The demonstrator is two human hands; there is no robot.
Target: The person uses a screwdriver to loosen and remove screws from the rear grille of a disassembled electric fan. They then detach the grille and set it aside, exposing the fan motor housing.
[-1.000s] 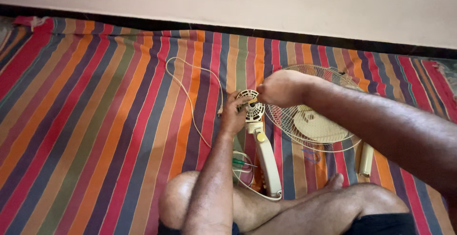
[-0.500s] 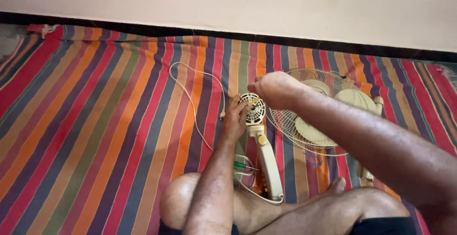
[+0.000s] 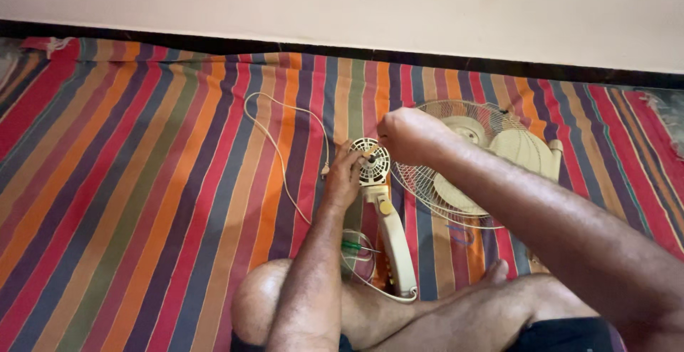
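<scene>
- Cream plastic fan motor housing (image 3: 371,162), round and slotted, lies on a striped floor cloth (image 3: 157,181) just in front of a seated person's crossed legs, its long cream neck (image 3: 396,241) running back toward the knees.
- Left hand (image 3: 343,175) curls around the housing's left edge, fingers closed on it and steadying it against the cloth.
- Right hand (image 3: 407,135) hovers over the housing's upper right, closed in a fist around a small yellow-handled tool (image 3: 372,152) whose tip meets the housing's centre; how much of the handle the fist covers cannot be told.
- Wire fan guard (image 3: 456,170) lies flat just right of the housing, partly under the right forearm, with cream fan blades (image 3: 524,151) resting beside its far rim.
- White power cord (image 3: 285,152) loops across the red, orange and purple stripes to the left of the left hand, its plug end near the wrist.
- Green-handled screwdriver (image 3: 354,247) rests on the cloth between the left forearm and the neck, amid a coil of cord.
- Pale wall (image 3: 356,3) with a dark skirting band borders the cloth's far side.
</scene>
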